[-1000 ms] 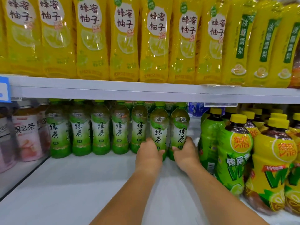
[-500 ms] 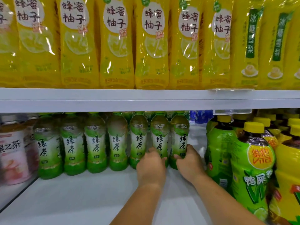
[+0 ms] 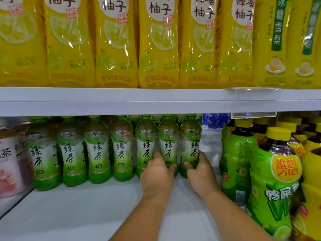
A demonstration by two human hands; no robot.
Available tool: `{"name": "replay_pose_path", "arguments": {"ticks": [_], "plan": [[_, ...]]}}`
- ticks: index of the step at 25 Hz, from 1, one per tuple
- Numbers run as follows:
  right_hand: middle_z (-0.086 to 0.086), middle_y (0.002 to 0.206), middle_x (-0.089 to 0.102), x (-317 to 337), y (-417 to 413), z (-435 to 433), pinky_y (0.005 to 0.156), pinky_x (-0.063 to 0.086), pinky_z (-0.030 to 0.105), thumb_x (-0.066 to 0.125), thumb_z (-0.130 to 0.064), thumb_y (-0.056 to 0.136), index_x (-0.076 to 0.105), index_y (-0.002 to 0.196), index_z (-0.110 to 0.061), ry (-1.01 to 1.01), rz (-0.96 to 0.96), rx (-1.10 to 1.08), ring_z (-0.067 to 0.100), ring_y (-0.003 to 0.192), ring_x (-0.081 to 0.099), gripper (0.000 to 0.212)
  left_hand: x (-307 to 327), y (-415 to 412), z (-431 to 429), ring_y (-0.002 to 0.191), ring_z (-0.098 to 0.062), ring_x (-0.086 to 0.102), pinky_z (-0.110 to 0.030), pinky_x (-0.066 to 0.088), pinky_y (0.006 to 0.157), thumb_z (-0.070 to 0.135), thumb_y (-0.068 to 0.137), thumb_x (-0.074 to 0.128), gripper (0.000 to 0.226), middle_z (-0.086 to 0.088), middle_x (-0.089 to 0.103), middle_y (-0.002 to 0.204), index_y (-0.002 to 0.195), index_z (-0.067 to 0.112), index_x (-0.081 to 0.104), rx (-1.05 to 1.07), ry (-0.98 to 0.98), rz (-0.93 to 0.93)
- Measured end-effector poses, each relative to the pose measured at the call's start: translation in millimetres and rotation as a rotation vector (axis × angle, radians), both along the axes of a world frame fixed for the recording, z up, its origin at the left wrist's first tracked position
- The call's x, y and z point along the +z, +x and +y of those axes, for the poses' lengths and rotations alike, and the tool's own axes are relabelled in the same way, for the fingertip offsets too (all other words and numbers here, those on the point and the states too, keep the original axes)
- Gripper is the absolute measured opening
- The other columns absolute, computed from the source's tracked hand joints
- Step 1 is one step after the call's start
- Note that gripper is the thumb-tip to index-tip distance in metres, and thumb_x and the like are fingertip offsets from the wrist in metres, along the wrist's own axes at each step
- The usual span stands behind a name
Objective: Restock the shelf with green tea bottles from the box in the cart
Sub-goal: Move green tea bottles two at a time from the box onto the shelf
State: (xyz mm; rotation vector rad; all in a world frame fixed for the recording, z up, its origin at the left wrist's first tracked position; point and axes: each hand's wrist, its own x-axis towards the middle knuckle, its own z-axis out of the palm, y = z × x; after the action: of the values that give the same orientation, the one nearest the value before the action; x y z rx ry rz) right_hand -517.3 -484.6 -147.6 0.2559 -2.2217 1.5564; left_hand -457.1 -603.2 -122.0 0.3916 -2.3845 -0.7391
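while both stand on the white shelf (image 3: 86, 214), the left hand (image 3: 157, 173) curls round a green tea bottle (image 3: 167, 136) labelled 绿茶 and the right hand (image 3: 201, 171) grips the end bottle (image 3: 190, 136) beside it; yellow 柚子 bottles (image 3: 156, 49) sit above.

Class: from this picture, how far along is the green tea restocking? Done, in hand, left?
Done: a row of green tea bottles stands upright on the shelf. In hand: the left hand grips the second-last bottle, the right hand the end bottle. Left: bare shelf shows in front and right of the row; box and cart are out of view.
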Motion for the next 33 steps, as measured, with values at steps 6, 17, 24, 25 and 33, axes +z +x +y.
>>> {"name": "replay_pose_path", "arguments": {"ticks": [6,17,24,25,33], "plan": [[0.006,0.115,0.060,3,-1,-3,0.095,0.050,0.041,0.067,-0.017,0.080,0.057,0.120,-0.021,0.066,0.008,-0.060,0.027,0.108,0.058,0.041,0,-2,-3,0.099,-0.027,0.066,-0.035,0.055,0.077,0.048,0.087,0.070,0.040,-0.003,0.068,0.105,0.111,0.018,0.057,-0.003,-0.007,0.031],[0.008,0.108,0.062,3,3,0,0.088,0.052,0.041,0.062,-0.024,0.083,0.058,0.111,-0.018,0.114,-0.048,-0.067,0.030,0.101,0.060,0.029,-2,6,-10,0.084,-0.022,0.063,-0.027,0.045,0.064,0.031,0.088,0.068,0.018,0.003,0.061,0.085,0.099,0.019,0.060,-0.132,0.126,0.098],[0.015,0.115,0.061,10,40,-6,0.089,0.051,0.038,0.058,-0.026,0.087,0.055,0.118,-0.010,0.339,-0.166,-0.167,0.035,0.107,0.059,0.036,0,36,-5,0.092,-0.024,0.063,-0.032,0.053,0.080,0.034,0.093,0.060,0.025,0.001,0.067,0.101,0.113,0.020,0.063,-0.089,0.237,-0.087],[0.016,0.114,0.063,9,46,-5,0.088,0.052,0.040,0.058,-0.028,0.087,0.056,0.117,-0.010,0.293,-0.190,-0.149,0.035,0.105,0.061,0.035,-1,42,-4,0.096,-0.022,0.062,-0.032,0.052,0.084,0.032,0.094,0.060,0.028,-0.001,0.067,0.109,0.118,0.020,0.063,-0.131,0.261,-0.103],[0.009,0.123,0.060,15,117,34,0.085,0.037,0.027,0.051,-0.028,0.099,0.052,0.135,-0.009,0.121,-0.327,0.075,0.025,0.114,0.056,0.040,0,108,-9,0.121,-0.019,0.053,-0.020,0.047,0.081,0.040,0.099,0.056,0.058,-0.003,0.050,0.146,0.149,0.015,0.040,-0.308,0.364,-0.176]]}}
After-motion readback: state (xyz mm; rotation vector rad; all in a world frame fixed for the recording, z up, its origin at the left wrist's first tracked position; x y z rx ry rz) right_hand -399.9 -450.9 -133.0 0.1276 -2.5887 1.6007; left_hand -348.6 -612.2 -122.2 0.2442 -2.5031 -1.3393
